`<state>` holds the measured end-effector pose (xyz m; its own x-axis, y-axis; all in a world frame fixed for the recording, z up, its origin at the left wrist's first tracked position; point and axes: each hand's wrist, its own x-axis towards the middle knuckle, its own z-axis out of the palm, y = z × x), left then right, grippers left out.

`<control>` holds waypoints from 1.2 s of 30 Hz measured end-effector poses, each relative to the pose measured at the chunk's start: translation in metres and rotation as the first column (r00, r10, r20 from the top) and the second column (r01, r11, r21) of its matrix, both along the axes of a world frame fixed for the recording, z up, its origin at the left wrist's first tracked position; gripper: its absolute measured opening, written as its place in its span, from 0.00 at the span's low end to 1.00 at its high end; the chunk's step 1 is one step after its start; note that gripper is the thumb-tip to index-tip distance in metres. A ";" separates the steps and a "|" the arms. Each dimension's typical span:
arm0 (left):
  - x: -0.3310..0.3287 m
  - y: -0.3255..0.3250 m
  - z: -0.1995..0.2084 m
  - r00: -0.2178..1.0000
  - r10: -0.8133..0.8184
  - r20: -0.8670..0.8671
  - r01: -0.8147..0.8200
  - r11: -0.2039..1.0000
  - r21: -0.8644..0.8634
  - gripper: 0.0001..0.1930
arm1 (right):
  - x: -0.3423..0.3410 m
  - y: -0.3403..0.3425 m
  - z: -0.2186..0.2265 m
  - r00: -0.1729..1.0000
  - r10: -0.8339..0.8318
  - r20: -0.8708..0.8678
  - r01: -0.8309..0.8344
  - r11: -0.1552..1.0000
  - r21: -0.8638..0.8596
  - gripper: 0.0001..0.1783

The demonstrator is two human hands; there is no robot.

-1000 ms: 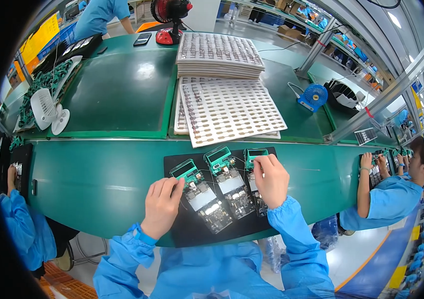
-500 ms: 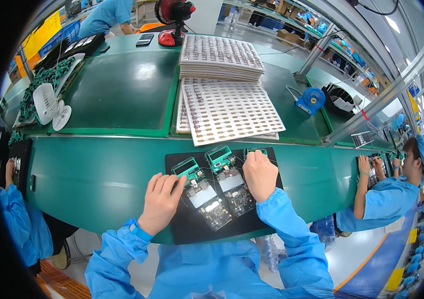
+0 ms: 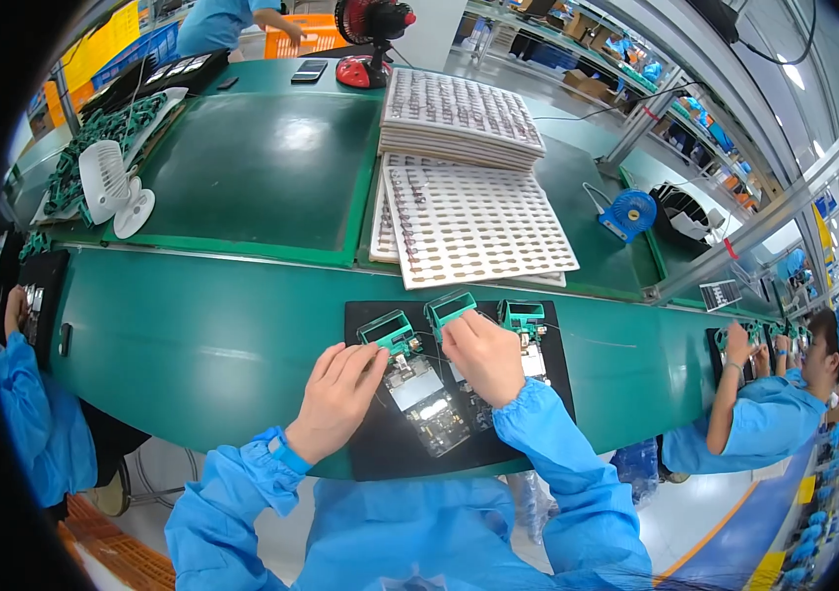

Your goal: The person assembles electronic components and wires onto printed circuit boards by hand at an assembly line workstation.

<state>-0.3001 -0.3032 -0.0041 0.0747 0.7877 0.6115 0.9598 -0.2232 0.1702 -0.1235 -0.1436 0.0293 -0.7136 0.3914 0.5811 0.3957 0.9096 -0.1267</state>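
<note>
On a black mat (image 3: 380,445) lie three circuit boards, each with a green plastic frame at its far end. My left hand (image 3: 338,396) rests with fingers loosely spread and tips against the left green frame (image 3: 389,330); beneath that frame extends the left circuit board (image 3: 431,404) with its silver plate. Over the middle board is my right hand (image 3: 486,357), its fingers drawn together by the middle green frame (image 3: 451,305). Whatever its fingertips hold is hidden. The right green frame (image 3: 522,313) stands untouched, its board partly covered by my right hand.
Beyond the mat, white slotted trays (image 3: 478,217) are stacked. A blue fan (image 3: 628,214), a white fan (image 3: 109,187) and a red-black fan (image 3: 365,69) stand around the bench. Green parts (image 3: 104,148) are heaped far left. Co-workers sit at both sides.
My right hand has moved left from the right green frame to the middle one, uncovering the right frame. My left hand stays by the left frame. The view has shifted slightly.
</note>
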 end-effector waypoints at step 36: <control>-0.043 0.033 0.016 0.899 -0.369 -0.238 0.401 0.910 0.104 0.10 | -0.009 0.001 0.003 0.951 -0.122 0.284 0.116 0.992 0.037 0.04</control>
